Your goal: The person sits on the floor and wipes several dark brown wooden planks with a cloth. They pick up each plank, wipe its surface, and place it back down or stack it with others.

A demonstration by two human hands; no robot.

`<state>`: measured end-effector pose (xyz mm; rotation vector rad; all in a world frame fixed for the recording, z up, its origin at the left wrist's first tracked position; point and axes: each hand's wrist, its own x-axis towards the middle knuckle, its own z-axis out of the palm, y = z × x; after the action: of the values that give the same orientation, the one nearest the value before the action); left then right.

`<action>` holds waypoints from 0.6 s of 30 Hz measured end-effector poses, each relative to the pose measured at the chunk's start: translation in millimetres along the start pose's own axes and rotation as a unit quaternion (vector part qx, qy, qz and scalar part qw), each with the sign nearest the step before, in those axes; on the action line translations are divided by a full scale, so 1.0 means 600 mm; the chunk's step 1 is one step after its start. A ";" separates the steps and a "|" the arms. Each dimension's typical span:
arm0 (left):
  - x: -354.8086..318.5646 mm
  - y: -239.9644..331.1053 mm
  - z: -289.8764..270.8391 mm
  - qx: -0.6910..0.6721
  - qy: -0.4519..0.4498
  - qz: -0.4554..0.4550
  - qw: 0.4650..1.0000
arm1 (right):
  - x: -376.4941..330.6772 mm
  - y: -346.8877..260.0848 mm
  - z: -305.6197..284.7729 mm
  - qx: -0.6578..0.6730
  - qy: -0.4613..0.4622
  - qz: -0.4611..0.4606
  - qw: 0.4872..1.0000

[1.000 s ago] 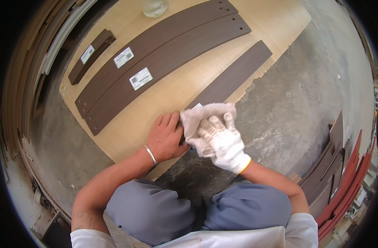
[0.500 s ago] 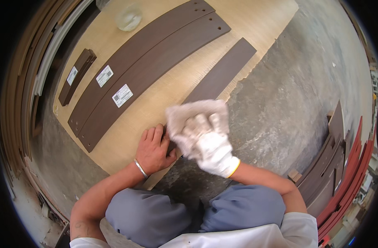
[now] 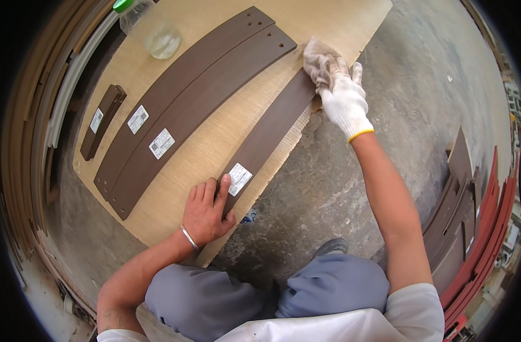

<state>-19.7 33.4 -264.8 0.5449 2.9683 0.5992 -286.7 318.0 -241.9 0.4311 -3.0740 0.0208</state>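
Note:
My left hand (image 3: 204, 212) is bare, with a metal bangle at its wrist. It grips the near end of a long straight brown board (image 3: 272, 124), its fingertips beside a white label (image 3: 238, 178) stuck there. My right hand (image 3: 345, 101), in a white knitted glove with a yellow cuff edge, is shut on a crumpled, pale, stained cloth (image 3: 318, 56). The cloth is pressed against the far end of the same board and hides that end. My right arm is stretched out to reach it.
Two curved brown boards (image 3: 209, 88) with holes and labels lie side by side on a plywood sheet (image 3: 186, 171). A short brown piece (image 3: 102, 121) and a clear bottle (image 3: 162, 43) lie left. Brown boards (image 3: 454, 211) and red strips (image 3: 491, 222) stand at right.
My right hand has moved the cloth away from me along the board to its far end, uncovering the label. My left hand stays at the near end. The view has shifted slightly.

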 end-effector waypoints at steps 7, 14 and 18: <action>-0.006 0.006 -0.003 0.009 0.020 -0.008 1.000 | -0.032 -0.045 -0.001 -0.025 -0.063 -0.028 0.997; -0.005 0.004 0.001 0.000 0.021 -0.010 1.000 | -0.044 -0.030 0.019 -0.196 -0.059 -0.063 0.977; -0.004 0.004 -0.004 -0.011 0.012 -0.009 1.000 | -0.025 -0.020 0.036 0.028 -0.016 0.093 0.995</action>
<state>-17.0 33.9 -261.8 0.5124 2.9828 0.6396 -269.8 310.1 -263.8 0.1485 -3.1400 0.1057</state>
